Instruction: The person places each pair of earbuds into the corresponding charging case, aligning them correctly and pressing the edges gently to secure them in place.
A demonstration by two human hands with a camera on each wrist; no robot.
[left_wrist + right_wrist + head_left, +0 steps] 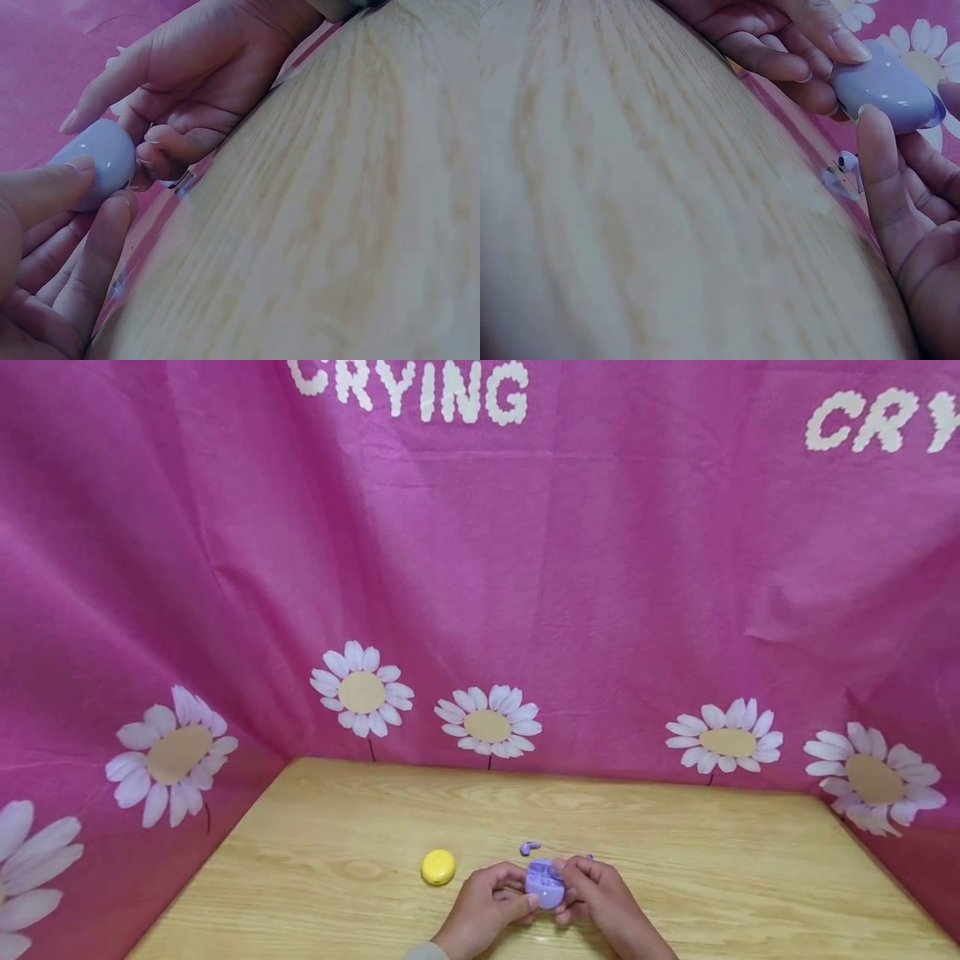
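Observation:
Just above the table, a glossy purple earbud case (545,893) is held between both hands, its lid side facing away from me. My left hand (483,906) grips it from the left, thumb across the front and fingers curled below, as the left wrist view shows. At its right edge, my right hand (603,897) holds the case with thumb and fingertips near the lid (936,112). A purple earbud (529,848) lies on the table just beyond the case. Another small purple piece (590,857) peeks out behind the right hand, mostly hidden.
A round yellow case (438,867) sits on the wooden table (337,827), left of the hands. A pink cloth (600,568) with printed daisies and white lettering hangs behind the table and along its sides.

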